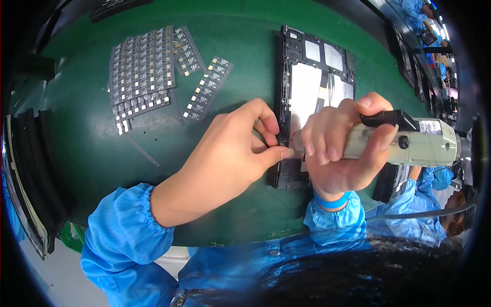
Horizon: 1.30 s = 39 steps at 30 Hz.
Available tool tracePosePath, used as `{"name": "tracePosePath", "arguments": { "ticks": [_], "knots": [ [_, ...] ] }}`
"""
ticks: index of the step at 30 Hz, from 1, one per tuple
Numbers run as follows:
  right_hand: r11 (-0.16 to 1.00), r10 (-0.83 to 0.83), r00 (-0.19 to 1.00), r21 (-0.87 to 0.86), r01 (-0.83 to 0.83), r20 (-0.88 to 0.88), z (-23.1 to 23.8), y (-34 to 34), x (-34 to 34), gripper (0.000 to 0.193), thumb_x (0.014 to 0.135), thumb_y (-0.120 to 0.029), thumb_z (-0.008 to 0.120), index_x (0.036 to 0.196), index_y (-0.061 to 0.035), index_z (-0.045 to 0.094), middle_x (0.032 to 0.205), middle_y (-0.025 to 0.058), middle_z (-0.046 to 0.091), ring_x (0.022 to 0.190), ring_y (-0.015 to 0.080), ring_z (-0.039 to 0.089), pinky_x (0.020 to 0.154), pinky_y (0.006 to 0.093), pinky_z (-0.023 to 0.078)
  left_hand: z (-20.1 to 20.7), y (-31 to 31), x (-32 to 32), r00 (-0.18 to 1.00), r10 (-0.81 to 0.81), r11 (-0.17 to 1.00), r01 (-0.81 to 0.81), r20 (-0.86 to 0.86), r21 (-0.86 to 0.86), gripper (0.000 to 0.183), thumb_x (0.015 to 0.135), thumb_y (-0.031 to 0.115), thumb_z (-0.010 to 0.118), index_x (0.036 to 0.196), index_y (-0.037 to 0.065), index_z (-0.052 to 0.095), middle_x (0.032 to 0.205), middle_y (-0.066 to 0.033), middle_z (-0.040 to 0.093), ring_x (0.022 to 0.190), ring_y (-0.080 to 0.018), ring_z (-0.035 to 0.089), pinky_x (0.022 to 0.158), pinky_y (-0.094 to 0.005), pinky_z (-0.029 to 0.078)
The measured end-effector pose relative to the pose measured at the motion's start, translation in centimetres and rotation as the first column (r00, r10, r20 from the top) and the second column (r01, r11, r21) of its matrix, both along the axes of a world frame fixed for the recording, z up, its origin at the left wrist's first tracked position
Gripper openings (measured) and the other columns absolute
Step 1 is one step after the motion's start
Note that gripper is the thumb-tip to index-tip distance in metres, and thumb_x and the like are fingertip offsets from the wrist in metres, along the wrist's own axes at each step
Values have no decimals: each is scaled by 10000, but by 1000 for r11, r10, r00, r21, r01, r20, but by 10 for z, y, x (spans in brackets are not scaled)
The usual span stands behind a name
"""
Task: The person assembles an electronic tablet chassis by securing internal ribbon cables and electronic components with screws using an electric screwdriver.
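Note:
A pale electric screwdriver (pixel 432 144) lies across my right hand (pixel 340 140), whose fingers and thumb wrap round its body. Its tip end is mostly hidden behind those fingers, over an opened black tablet-like device (pixel 305 89) with large white panels inside. At the left long edge of this device is my left hand (pixel 230 140), thumb and fingertips brought together against the frame. Whether a small part sits in that pinch cannot be made out. The lower middle of the device is partly covered by both hands.
Stacked panels of small black circuit boards (pixel 140 64) lie on the green table (pixel 230 217) at the far left. A loose board strip (pixel 208 89) and a thin dark strip (pixel 144 152) lie nearer. Black frames stand left; a cable (pixel 424 215) hangs right; people work beyond.

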State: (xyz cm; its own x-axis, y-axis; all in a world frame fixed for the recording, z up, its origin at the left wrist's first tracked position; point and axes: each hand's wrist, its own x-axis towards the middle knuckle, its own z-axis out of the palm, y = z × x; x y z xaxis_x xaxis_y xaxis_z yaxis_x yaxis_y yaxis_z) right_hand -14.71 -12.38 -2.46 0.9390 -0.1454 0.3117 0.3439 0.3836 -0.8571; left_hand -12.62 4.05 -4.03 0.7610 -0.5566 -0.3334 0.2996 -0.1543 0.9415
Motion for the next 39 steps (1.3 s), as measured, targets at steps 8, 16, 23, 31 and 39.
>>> {"name": "tracePosePath", "arguments": {
  "ticks": [8,16,23,31,39],
  "knots": [
    [1000,-4,1000,-25,3,-22,-1,-2,1,417,944,-402,625,1098,-47,471,543,48,458,438,146,433,443,311,378,-2,1,0,1000,-6,1000,5,21,15,257,820,-10,727,957,-25,511,951,-105,605,765,-145,669,635,-251,511],
    [1000,5,998,0,-5,-56,-1,-2,0,435,922,-411,652,1082,-46,475,593,54,486,453,152,451,442,311,390,-2,0,1,1000,-13,999,12,13,37,262,816,-15,732,960,-22,513,945,-104,607,781,-145,668,647,-252,521],
    [984,-139,988,-118,130,-68,-9,-5,-2,402,876,-374,696,996,-28,530,740,65,557,610,155,544,555,301,469,-1,2,0,999,7,1000,-7,43,6,247,805,-5,721,956,-24,526,925,-101,611,766,-164,676,643,-269,525],
    [930,-22,999,-367,30,26,-7,6,6,337,1013,-399,500,1003,-71,423,544,17,370,419,108,353,392,276,303,-5,6,-1,992,20,1000,-22,124,16,245,788,1,714,962,-44,548,901,-118,627,746,-201,687,627,-300,538],
    [919,56,997,-392,-29,59,1,5,1,403,980,-419,583,1097,-65,430,555,15,429,428,122,406,406,283,349,-11,-1,-6,976,74,996,-64,203,-55,281,787,78,786,889,-26,547,757,-143,647,670,-224,679,586,-336,513]
  ]
}}
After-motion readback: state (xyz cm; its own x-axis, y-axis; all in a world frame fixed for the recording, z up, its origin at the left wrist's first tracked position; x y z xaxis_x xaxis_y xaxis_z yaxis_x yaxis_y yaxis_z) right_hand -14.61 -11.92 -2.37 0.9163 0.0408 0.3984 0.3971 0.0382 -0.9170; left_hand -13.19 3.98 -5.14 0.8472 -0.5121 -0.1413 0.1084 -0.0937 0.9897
